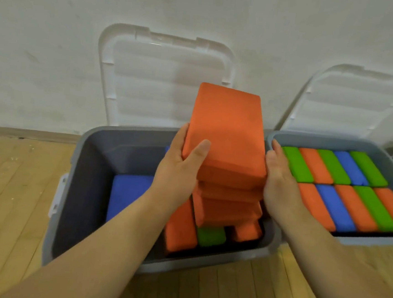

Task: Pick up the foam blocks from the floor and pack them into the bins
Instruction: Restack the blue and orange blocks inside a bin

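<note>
Wooden plank floor [8, 192], white wall [45, 40]. Two grey bins, clear lids [148, 85] up: right bin [322, 139] packed with ten blocks [328, 203]; orange stack [227, 139] over left bin [87, 187], gripped by left hand [177, 168], right hand [280, 180] pressed flat against its side.

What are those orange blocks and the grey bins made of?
Orange blocks: likely foam, matte, finely textured, with soft rounded edges. Grey bins: probably hard plastic, smooth, faint sheen, moulded rims. Lids: see-through plastic; the wall shows behind.

Even, soft light (slight blur); edges bowed
</note>
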Demonstrator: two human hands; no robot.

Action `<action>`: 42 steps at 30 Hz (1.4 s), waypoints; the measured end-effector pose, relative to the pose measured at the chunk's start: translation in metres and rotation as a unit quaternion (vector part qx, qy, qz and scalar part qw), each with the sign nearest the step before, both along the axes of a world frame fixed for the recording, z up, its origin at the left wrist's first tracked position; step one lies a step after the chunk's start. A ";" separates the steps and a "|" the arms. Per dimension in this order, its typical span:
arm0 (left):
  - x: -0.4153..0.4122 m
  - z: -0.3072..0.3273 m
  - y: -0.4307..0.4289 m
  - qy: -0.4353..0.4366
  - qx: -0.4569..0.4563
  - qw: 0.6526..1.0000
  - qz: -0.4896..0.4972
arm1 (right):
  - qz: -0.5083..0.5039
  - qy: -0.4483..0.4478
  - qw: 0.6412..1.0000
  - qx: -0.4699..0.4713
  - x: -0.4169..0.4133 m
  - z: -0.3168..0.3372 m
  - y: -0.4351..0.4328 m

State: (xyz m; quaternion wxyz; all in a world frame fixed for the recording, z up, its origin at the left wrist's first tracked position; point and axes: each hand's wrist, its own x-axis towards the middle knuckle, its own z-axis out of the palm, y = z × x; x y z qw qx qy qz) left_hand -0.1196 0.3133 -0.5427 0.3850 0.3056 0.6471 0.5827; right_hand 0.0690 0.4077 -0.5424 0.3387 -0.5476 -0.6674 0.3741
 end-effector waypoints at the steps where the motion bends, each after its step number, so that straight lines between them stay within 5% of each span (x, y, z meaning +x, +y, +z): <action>1: -0.002 -0.001 0.000 -0.006 0.004 1.000 -0.008 | 0.016 -0.006 1.000 0.000 0.002 0.004 -0.001; 5: -0.017 -0.003 -0.003 0.010 0.001 0.999 -0.041 | 0.054 -0.019 0.994 0.094 0.005 0.024 -0.005; 9: -0.033 -0.001 -0.024 0.109 -0.001 0.994 -0.028 | 0.098 -0.144 0.951 0.254 -0.013 0.049 -0.019; 13: -0.056 -0.008 -0.054 0.177 -0.041 0.982 -0.049 | 0.144 -0.160 0.917 0.336 -0.040 0.061 -0.038; 20: -0.119 -0.022 -0.116 0.447 -0.148 0.880 -0.059 | 0.261 -0.153 0.876 0.374 -0.106 0.053 -0.078; 24: -0.155 -0.044 -0.151 0.445 -0.252 0.859 -0.017 | 0.299 -0.151 0.865 0.375 -0.148 0.026 -0.109; 26: -0.165 -0.052 -0.160 0.412 -0.274 0.869 -0.003 | 0.317 -0.145 0.870 0.349 -0.169 0.006 -0.120; 29: -0.172 -0.069 -0.167 0.364 -0.288 0.886 -0.011 | 0.375 -0.256 0.873 0.180 -0.195 -0.030 -0.124; 32: -0.166 -0.089 -0.170 0.371 -0.308 0.874 -0.063 | 0.376 -0.379 0.845 -0.030 -0.209 -0.090 -0.114; 36: -0.167 -0.103 -0.169 0.389 -0.304 0.867 -0.061 | 0.363 -0.480 0.784 -0.152 -0.214 -0.163 -0.104; 42: -0.171 -0.114 -0.172 0.390 -0.282 0.875 -0.047 | 0.266 -0.402 0.830 -0.279 -0.224 -0.213 -0.100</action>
